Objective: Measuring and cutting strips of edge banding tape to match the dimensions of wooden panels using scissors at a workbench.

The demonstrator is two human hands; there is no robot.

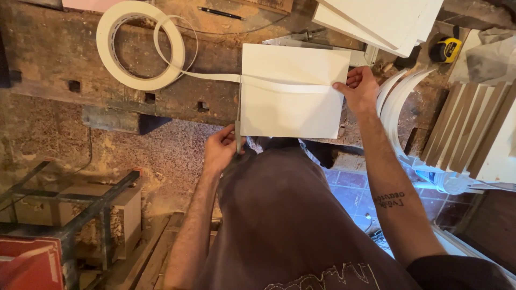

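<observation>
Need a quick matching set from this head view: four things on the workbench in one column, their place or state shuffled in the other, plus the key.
Things:
1. roll of white strip
2. white panel
3. tape measure
4. pencil

Places or states:
A. yellow and black, at the bench's far right
B. pressed down at its right edge by the right hand
C. dark and thin, lying at the top of the bench
D. lying flat at the left, its loose end running across the panel

The left hand holds a thin tool at the panel's left edge.

Pairs: 1-D, 2-B, 3-A, 4-C
</observation>
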